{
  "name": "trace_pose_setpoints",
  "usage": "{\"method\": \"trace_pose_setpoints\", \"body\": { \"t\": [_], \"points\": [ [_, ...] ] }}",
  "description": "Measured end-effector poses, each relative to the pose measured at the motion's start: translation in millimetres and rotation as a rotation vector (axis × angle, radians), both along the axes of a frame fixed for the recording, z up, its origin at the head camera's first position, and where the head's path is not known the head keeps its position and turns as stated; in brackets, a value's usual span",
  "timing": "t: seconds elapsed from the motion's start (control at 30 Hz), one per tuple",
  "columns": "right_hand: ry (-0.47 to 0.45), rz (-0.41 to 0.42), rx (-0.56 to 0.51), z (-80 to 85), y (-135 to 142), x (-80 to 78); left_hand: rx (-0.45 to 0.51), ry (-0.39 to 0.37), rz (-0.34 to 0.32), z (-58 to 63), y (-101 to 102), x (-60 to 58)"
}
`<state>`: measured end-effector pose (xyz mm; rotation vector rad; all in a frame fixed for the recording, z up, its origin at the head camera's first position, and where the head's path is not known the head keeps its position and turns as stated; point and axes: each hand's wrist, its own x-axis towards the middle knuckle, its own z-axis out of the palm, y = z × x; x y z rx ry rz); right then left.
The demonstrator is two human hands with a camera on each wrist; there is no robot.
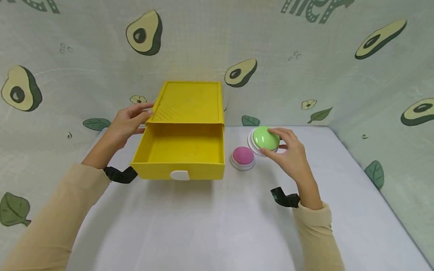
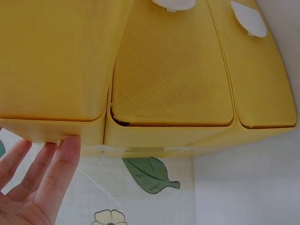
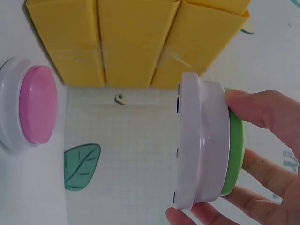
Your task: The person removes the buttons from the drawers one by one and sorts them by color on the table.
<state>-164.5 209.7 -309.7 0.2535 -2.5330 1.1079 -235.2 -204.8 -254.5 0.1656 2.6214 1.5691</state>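
Note:
A yellow drawer unit [image 1: 190,101] of stacked drawers stands with its top drawer [image 1: 184,171] pulled out, nothing inside. My left hand [image 1: 127,122] touches the unit's left side near the top, the fingers fairly straight; in the left wrist view, the fingertips [image 2: 70,143] meet the yellow wall. My right hand [image 1: 288,150] grips a green push button [image 1: 266,138] with a white base by its edges, thumb on one side and fingers round the other. The right wrist view shows the white base [image 3: 190,140] raised off the table. A pink push button [image 1: 243,156] sits between the unit and the green one.
The white table [image 1: 217,233] extends in front of the unit. Behind and at the sides hangs a pale cloth [image 1: 190,41] printed with avocados and leaves. Lower drawers [image 2: 173,70] with white handles are closed.

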Motion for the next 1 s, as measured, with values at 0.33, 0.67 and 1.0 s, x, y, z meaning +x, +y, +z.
{"method": "trace_pose_setpoints", "body": {
  "t": [0.33,0.67,1.0],
  "points": [
    [-0.117,-0.009,0.033,-16.1,25,-11.8,-0.01,0.004,0.005,2.4,0,-0.1],
    [-0.295,-0.035,0.033,-45.4,48,-25.7,-0.012,-0.004,0.012,1.3,1,0.4],
    [-0.377,-0.046,0.058,-69.3,55,-33.3,-0.005,-0.007,0.005,0.1,1,0.6]
  ]
}}
